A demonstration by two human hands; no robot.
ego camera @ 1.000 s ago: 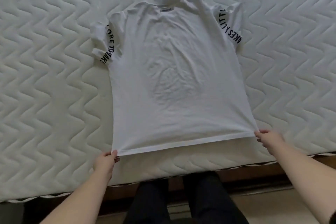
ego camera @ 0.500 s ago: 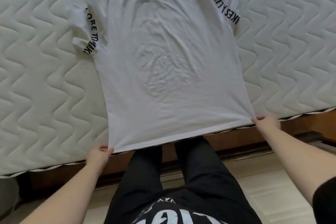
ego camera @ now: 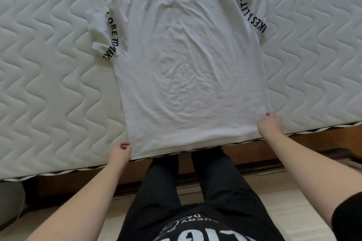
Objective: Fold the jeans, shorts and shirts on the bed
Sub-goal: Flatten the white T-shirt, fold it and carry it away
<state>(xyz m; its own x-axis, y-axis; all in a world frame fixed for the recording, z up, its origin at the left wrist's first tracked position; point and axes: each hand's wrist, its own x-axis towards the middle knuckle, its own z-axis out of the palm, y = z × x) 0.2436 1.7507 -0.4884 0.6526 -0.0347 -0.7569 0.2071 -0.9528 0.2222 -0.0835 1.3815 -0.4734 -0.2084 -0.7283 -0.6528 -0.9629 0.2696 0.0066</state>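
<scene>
A white T-shirt [ego camera: 188, 64] lies spread flat, back side up, on the quilted white mattress [ego camera: 49, 84], collar away from me. Black lettering runs along both sleeve seams. Its hem reaches the mattress's near edge. My left hand [ego camera: 119, 151] pinches the hem's left corner, fingers curled on the fabric. My right hand [ego camera: 270, 125] rests on the right bottom corner of the shirt, fingers bent over the cloth. No jeans or shorts are in view.
The brown wooden bed frame [ego camera: 254, 146] runs under the mattress edge. My legs in black trousers [ego camera: 205, 182] stand against it on a pale floor [ego camera: 293, 201]. A grey object [ego camera: 9, 197] sits at the lower left.
The shirt has slid toward me until its hem reached the mattress edge. My right hand has shifted inward onto the right corner of the cloth.
</scene>
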